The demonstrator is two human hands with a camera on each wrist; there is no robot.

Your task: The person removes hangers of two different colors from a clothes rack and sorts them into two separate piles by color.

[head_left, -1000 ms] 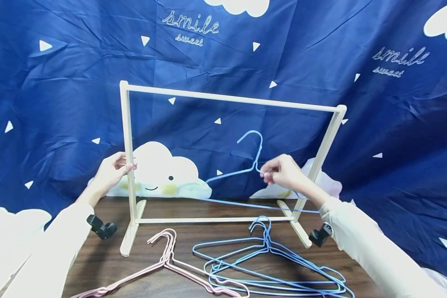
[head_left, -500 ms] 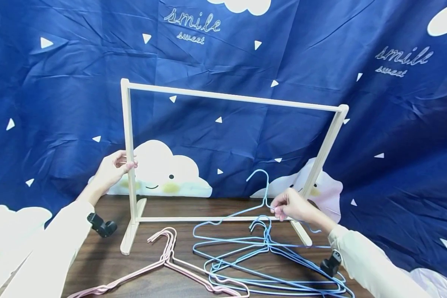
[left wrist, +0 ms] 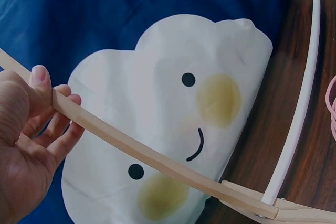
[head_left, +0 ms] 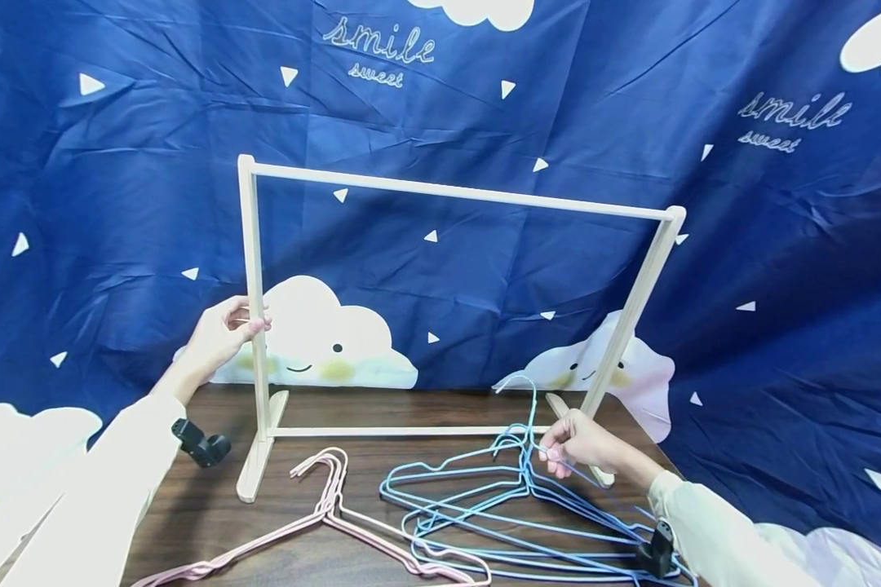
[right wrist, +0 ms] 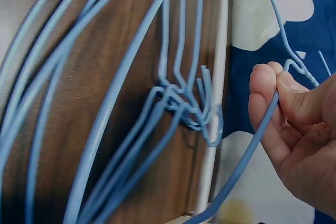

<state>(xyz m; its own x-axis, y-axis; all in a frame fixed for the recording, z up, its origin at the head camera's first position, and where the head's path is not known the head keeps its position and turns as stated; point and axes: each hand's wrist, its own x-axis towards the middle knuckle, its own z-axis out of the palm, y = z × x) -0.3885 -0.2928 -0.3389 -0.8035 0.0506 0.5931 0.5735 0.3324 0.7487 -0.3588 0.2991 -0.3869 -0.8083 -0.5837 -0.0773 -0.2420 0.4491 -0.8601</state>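
Observation:
My left hand (head_left: pixel 219 336) grips the left upright (head_left: pixel 253 244) of a pale wooden rack; in the left wrist view the thumb (left wrist: pixel 40 80) lies over the upright, fingers behind it. At the right, my right hand (head_left: pixel 583 447) pinches one shoulder of a blue wire hanger (right wrist: pixel 255 137) between thumb and fingers. Its hook (head_left: pixel 533 401) points up and left, just above the hooks of a stack of several blue hangers (head_left: pixel 526 481) lying on the table. In the head view its lower part overlaps the stack, and whether they touch I cannot tell.
Pink hangers (head_left: pixel 329 501) lie stacked on the brown wooden table (head_left: pixel 191 522), left of the blue ones. The rack's top bar (head_left: pixel 455 191) and low crossbar (head_left: pixel 404 431) run between its uprights. A blue cloth (head_left: pixel 411 269) with clouds hangs behind.
My right hand has lowered the blue hanger from within the rack's frame, down and slightly right, to just over the blue stack. My left hand stays on the upright.

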